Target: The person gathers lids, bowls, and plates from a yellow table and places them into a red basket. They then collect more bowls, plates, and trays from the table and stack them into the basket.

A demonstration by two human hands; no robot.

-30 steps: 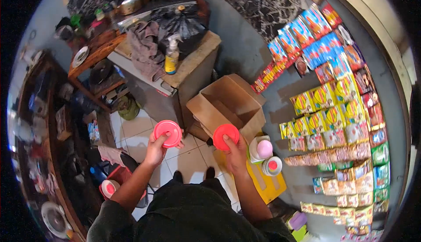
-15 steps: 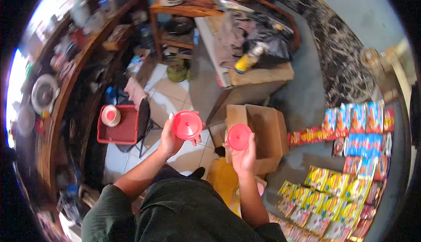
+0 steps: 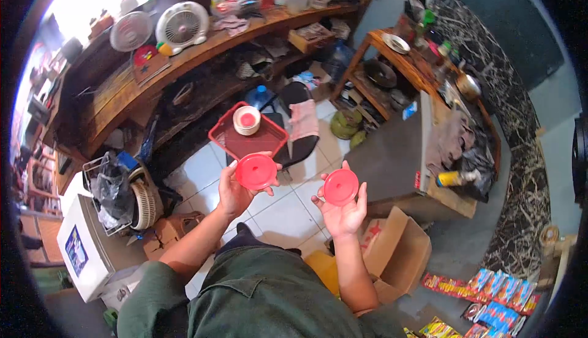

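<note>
My left hand [image 3: 231, 192] grips a round red lid [image 3: 255, 171] by its edge, thumb on its rim. My right hand [image 3: 343, 212] carries a second, smaller red lid [image 3: 340, 187] resting on its palm and fingers. Both lids are held at chest height above the tiled floor. Beyond the left lid a red tray [image 3: 229, 142] sits on a black chair [image 3: 303, 145], with a stack of white bowls [image 3: 247, 120] on it.
An open cardboard box [image 3: 401, 258] stands on the floor at my right. A grey table [image 3: 398, 154] holds cloth and a yellow spray bottle [image 3: 456, 179]. Wooden shelves with two fans [image 3: 180, 27] run across the back. Snack packets [image 3: 496, 289] lie at the lower right.
My view has swung left, away from the snack packets and box toward the shelves and red tray. Both hands have kept hold of their lids at about the same height.
</note>
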